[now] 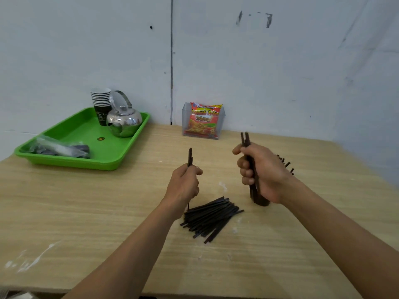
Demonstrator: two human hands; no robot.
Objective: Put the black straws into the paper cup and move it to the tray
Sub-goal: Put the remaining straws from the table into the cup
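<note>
Wooden table [86, 223]: lying broad under both arms, with bare surface stretching to the left of the hands and along the near edge.
Green tray [71, 164]: sitting at the table's far left corner by the wall, well apart from both hands.
Right hand [265, 175]: hovering right of centre with the forearm coming in from the lower right, fingers curling round a straw bundle [245, 140].
Left hand [184, 183]: reaching in from the lower left, fingertips and thumb pinching a few straws [190, 156].
Straw pile [210, 216]: lying flat on the table between the two forearms, long axis running from near left to far right.
Steel kettle [124, 121]: standing at the tray's back right corner, spout pointing toward the camera.
Snack packet [204, 120]: leaning in a clear holder against the wall.
Plastic bag [60, 147]: lying along the tray's near left side.
Paper cups [101, 102]: standing stacked upright on the tray, touching the kettle's left side.
Straw bundle: standing nearly upright, tips pointing up and slightly left; the lower end is sinking into a dark rounded shape [262, 202], and whether that is a cup is unclear.
Few straws: standing upright, lower ends reaching down to the pile.
Loose straw ends [285, 162]: poking out just behind the right hand.
</note>
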